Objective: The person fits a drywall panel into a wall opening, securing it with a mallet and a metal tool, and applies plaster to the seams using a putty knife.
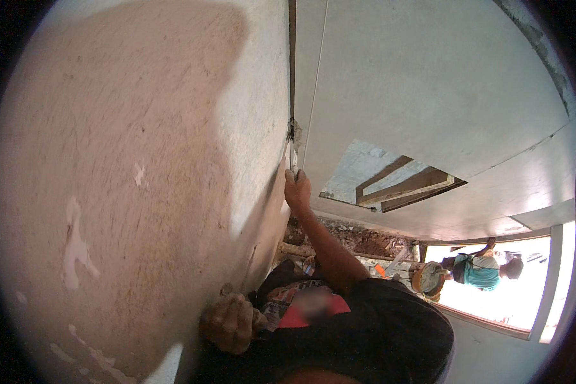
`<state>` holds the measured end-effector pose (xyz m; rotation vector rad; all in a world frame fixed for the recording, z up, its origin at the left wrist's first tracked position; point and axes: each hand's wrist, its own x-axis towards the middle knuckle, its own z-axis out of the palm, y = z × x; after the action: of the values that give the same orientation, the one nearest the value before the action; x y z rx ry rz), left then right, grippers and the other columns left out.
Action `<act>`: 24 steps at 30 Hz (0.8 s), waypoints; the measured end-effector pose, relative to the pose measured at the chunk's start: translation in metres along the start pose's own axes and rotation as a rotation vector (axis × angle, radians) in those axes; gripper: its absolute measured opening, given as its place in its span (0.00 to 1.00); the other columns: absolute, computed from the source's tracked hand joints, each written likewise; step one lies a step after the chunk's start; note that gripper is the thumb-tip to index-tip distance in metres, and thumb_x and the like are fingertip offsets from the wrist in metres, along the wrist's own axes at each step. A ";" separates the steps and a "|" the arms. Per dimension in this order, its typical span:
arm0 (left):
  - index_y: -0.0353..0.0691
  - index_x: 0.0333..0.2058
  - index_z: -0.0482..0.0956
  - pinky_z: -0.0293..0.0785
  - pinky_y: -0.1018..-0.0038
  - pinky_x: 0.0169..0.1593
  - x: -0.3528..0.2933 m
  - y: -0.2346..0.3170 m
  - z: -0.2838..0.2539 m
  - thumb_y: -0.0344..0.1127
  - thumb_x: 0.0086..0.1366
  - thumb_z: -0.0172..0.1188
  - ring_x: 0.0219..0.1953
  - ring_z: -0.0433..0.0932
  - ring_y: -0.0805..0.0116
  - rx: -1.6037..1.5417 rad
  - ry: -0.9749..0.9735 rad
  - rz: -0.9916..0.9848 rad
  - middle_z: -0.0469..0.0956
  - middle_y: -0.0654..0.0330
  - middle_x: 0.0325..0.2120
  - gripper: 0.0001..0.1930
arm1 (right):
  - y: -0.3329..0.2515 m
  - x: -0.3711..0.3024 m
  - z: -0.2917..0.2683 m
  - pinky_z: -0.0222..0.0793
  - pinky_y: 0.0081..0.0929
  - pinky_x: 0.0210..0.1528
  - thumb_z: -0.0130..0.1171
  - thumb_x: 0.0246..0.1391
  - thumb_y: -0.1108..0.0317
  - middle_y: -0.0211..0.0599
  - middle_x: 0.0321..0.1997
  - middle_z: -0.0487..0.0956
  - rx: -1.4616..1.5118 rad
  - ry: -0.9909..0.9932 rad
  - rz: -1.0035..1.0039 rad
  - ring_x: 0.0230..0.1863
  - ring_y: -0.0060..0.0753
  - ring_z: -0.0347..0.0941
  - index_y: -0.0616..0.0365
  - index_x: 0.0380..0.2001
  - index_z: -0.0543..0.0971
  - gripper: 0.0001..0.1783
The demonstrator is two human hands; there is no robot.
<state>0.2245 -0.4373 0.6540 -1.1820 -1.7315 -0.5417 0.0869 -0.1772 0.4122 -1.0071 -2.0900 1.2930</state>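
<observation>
My right hand [297,191] is raised along the narrow joint between a stained, plastered wall and a pale panel. Its fingers are closed round a thin, light tool [294,159] whose exact kind does not show clearly. The tool's far end lies in the joint, just below a rough grey patch of mortar [294,130]. Low in the view, close to the wall, my left hand [230,323] is curled into a fist. A small greyish piece shows at its top, but what the fist holds cannot be made out.
The wall [128,160] fills the left side, with peeled pale spots. The panel [429,83] on the right has a rectangular cutout [390,179] showing wooden battens. A bucket [431,281] of grey material stands near a bright opening, where a person in teal [481,272] is seen.
</observation>
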 end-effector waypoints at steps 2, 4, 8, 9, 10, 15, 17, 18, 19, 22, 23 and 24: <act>0.34 0.34 0.78 0.78 0.72 0.28 0.004 0.001 -0.006 0.42 0.70 0.56 0.29 0.80 0.65 0.001 -0.039 -0.011 0.78 0.56 0.26 0.14 | -0.001 0.001 -0.017 0.68 0.54 0.41 0.54 0.60 0.57 0.63 0.33 0.78 -0.077 -0.067 -0.023 0.38 0.68 0.75 0.70 0.39 0.74 0.21; 0.34 0.34 0.78 0.78 0.73 0.28 0.005 0.000 -0.008 0.42 0.70 0.56 0.29 0.80 0.65 0.004 -0.057 -0.008 0.78 0.56 0.26 0.14 | -0.010 0.006 -0.036 0.68 0.55 0.44 0.54 0.60 0.57 0.65 0.38 0.78 -0.117 -0.210 0.039 0.43 0.71 0.75 0.70 0.42 0.73 0.21; 0.34 0.34 0.79 0.78 0.68 0.28 -0.003 -0.002 -0.003 0.39 0.67 0.55 0.27 0.81 0.60 0.039 0.029 0.033 0.80 0.53 0.26 0.12 | 0.006 0.008 -0.039 0.69 0.53 0.46 0.56 0.60 0.60 0.66 0.42 0.77 -0.098 -0.054 -0.079 0.46 0.69 0.74 0.68 0.46 0.72 0.21; 0.34 0.33 0.80 0.77 0.65 0.29 -0.006 -0.003 -0.001 0.37 0.65 0.54 0.26 0.81 0.58 0.047 0.069 0.047 0.81 0.51 0.26 0.11 | 0.014 0.014 -0.039 0.69 0.52 0.46 0.57 0.60 0.61 0.65 0.42 0.77 -0.089 -0.014 -0.126 0.45 0.68 0.74 0.67 0.47 0.72 0.20; 0.34 0.34 0.79 0.78 0.68 0.28 -0.005 -0.002 -0.003 0.38 0.67 0.55 0.27 0.81 0.60 0.017 0.034 0.022 0.80 0.53 0.26 0.12 | 0.022 0.019 -0.037 0.70 0.51 0.46 0.57 0.59 0.62 0.65 0.42 0.77 -0.080 0.023 -0.175 0.45 0.68 0.74 0.67 0.48 0.72 0.20; 0.34 0.34 0.78 0.80 0.72 0.28 0.006 -0.004 0.003 0.41 0.70 0.56 0.29 0.81 0.65 0.013 0.081 0.042 0.79 0.55 0.26 0.14 | 0.060 0.049 -0.017 0.71 0.48 0.44 0.58 0.59 0.65 0.58 0.41 0.78 -0.043 0.117 -0.312 0.44 0.64 0.75 0.62 0.48 0.74 0.16; 0.33 0.35 0.78 0.80 0.72 0.28 0.006 -0.005 0.003 0.41 0.70 0.57 0.29 0.81 0.64 0.011 0.054 0.051 0.79 0.55 0.26 0.14 | 0.069 0.058 -0.011 0.71 0.47 0.44 0.58 0.59 0.65 0.57 0.40 0.78 -0.044 0.140 -0.328 0.43 0.63 0.75 0.61 0.47 0.75 0.15; 0.33 0.35 0.78 0.80 0.72 0.28 0.005 -0.001 -0.003 0.41 0.69 0.57 0.29 0.81 0.64 0.043 0.023 0.035 0.79 0.55 0.26 0.14 | 0.052 0.050 -0.010 0.71 0.46 0.44 0.58 0.60 0.65 0.57 0.40 0.78 -0.025 0.071 -0.321 0.43 0.63 0.75 0.61 0.46 0.75 0.15; 0.34 0.35 0.79 0.80 0.72 0.28 0.004 -0.001 -0.003 0.40 0.69 0.57 0.30 0.81 0.64 0.045 0.032 0.035 0.79 0.55 0.26 0.13 | 0.040 0.047 -0.014 0.71 0.46 0.44 0.58 0.60 0.65 0.57 0.39 0.78 -0.012 0.034 -0.306 0.43 0.63 0.76 0.62 0.46 0.76 0.15; 0.33 0.35 0.79 0.80 0.71 0.32 0.001 -0.001 -0.003 0.39 0.68 0.58 0.31 0.81 0.64 0.006 0.019 0.014 0.79 0.55 0.27 0.12 | 0.020 0.055 -0.013 0.71 0.44 0.44 0.59 0.59 0.64 0.57 0.39 0.79 0.038 0.045 -0.260 0.43 0.62 0.76 0.62 0.44 0.77 0.15; 0.33 0.36 0.79 0.79 0.71 0.32 0.000 -0.002 -0.004 0.39 0.68 0.58 0.32 0.81 0.63 0.007 0.013 0.022 0.79 0.55 0.28 0.13 | 0.015 0.056 -0.014 0.71 0.43 0.44 0.60 0.59 0.63 0.57 0.40 0.79 0.077 0.050 -0.272 0.43 0.62 0.76 0.62 0.44 0.77 0.15; 0.33 0.37 0.78 0.79 0.71 0.33 -0.001 -0.001 -0.003 0.39 0.68 0.58 0.32 0.81 0.63 0.008 0.003 0.017 0.79 0.54 0.29 0.13 | 0.001 0.055 -0.019 0.71 0.43 0.44 0.60 0.59 0.63 0.57 0.40 0.79 0.115 0.049 -0.286 0.43 0.62 0.76 0.62 0.44 0.77 0.15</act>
<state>0.2249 -0.4410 0.6550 -1.1887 -1.7188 -0.5259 0.0670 -0.1234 0.4209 -0.6558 -2.0104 1.2130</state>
